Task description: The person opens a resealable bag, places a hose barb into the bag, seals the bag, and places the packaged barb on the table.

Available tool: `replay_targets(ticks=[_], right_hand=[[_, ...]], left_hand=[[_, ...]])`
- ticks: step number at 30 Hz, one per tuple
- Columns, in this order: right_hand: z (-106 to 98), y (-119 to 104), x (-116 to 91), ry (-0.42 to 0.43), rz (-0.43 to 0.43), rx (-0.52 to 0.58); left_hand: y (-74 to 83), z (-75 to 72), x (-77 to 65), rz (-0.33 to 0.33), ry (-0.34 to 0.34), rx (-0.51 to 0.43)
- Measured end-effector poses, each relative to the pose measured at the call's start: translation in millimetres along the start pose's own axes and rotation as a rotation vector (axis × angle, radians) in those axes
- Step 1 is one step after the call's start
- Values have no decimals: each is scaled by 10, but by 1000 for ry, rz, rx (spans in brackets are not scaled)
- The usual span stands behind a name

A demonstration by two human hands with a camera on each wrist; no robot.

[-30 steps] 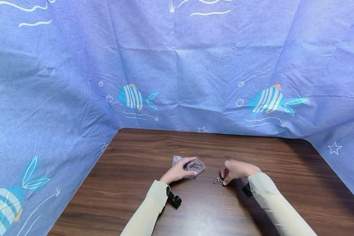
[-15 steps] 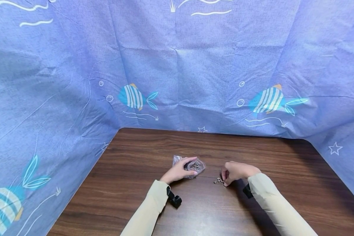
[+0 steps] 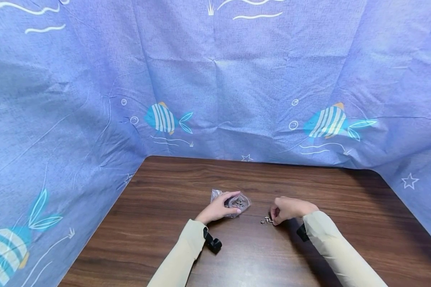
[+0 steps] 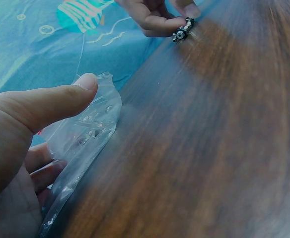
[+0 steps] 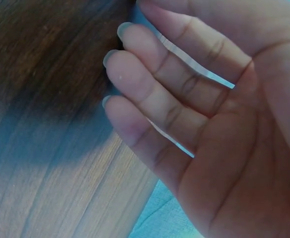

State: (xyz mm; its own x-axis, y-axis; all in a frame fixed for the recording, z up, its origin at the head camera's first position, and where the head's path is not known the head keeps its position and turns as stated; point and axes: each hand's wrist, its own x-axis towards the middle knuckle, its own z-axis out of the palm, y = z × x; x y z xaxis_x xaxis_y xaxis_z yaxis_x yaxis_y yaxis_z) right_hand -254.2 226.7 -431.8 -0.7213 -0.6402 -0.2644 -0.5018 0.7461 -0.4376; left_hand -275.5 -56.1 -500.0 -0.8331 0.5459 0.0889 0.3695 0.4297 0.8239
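Observation:
My left hand [image 3: 218,207] holds a clear plastic bag [image 4: 103,116] low over the table, thumb on the near side and fingers behind it. The bag's mouth gapes to the right, and small metal pieces [image 3: 239,203] show inside. To the right of the bag, a little heap of silvery metal pieces [image 3: 267,219], like small screws, lies on the wood. My right hand [image 3: 289,208] reaches down to this heap, thumb and index finger pinching at a piece [image 4: 181,33]. In the right wrist view the other fingers [image 5: 130,74] are loosely bent, and the pinching tips are out of frame.
The dark wooden table [image 3: 172,171] has a shiny patch near its front. Blue cloth [image 3: 215,79] with fish prints hangs behind it and along the sides. A black wrist strap with a camera [image 3: 212,243] sits on the left wrist.
The right thumb and index finger have shifted very slightly at the heap, with the thumb tip drawing closer to the finger. The left hand and the bag stay in place.

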Motion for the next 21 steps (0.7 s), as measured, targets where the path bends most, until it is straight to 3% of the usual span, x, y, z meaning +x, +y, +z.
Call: replay_targets(ticks=[7, 21], right_hand=[[-10, 3, 12, 4, 1, -4], [-98, 6, 130, 130, -95, -23]], left_hand=[[-11, 5, 0, 2, 7, -7], [-7, -3, -7, 1, -2, 1]])
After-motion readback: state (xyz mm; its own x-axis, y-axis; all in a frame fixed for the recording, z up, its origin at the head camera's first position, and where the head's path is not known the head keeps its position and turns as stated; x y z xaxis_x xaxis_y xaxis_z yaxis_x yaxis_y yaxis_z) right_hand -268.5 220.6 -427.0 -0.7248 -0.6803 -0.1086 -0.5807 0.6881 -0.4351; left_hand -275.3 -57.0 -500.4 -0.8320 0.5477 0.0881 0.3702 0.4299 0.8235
